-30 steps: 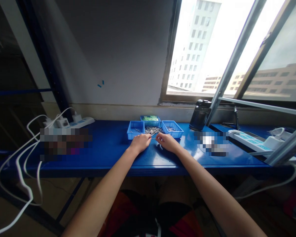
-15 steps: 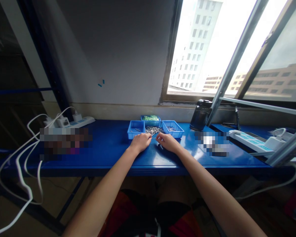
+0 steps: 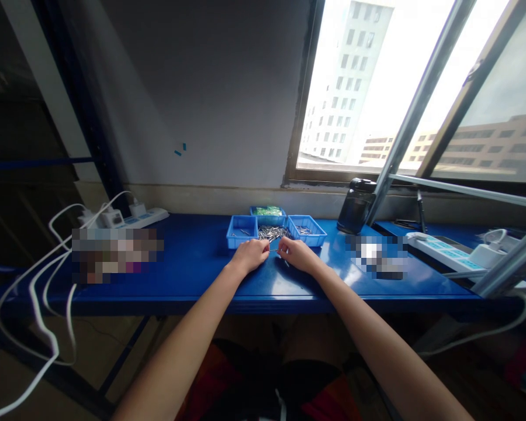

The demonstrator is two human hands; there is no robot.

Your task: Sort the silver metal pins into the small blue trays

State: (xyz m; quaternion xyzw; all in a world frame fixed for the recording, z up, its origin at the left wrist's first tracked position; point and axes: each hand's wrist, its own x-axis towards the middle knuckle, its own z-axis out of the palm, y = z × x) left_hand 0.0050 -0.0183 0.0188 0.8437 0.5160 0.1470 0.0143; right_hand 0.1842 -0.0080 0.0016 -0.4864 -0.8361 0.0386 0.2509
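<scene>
My left hand (image 3: 249, 255) and my right hand (image 3: 297, 254) rest on the blue bench (image 3: 193, 263), fingertips almost meeting. Both pinch a small thin metal piece (image 3: 275, 250) between them. Just beyond the fingers lies a loose pile of small metal pins (image 3: 272, 232). A blue tray (image 3: 242, 230) stands left of the pile and another blue tray (image 3: 307, 229) stands right of it, each with a few pins inside. Behind the pile, a third blue tray (image 3: 267, 211) holds green pieces.
A black jar (image 3: 356, 204) stands at the right by the window frame. White power strips sit at the far left (image 3: 131, 217) and far right (image 3: 442, 245), with white cables (image 3: 35, 292) hanging off the left edge. A slanted metal bar (image 3: 504, 263) crosses the right side.
Both hands stay in place; the fingertips have shifted only slightly around the small piece. The view has barely moved.
</scene>
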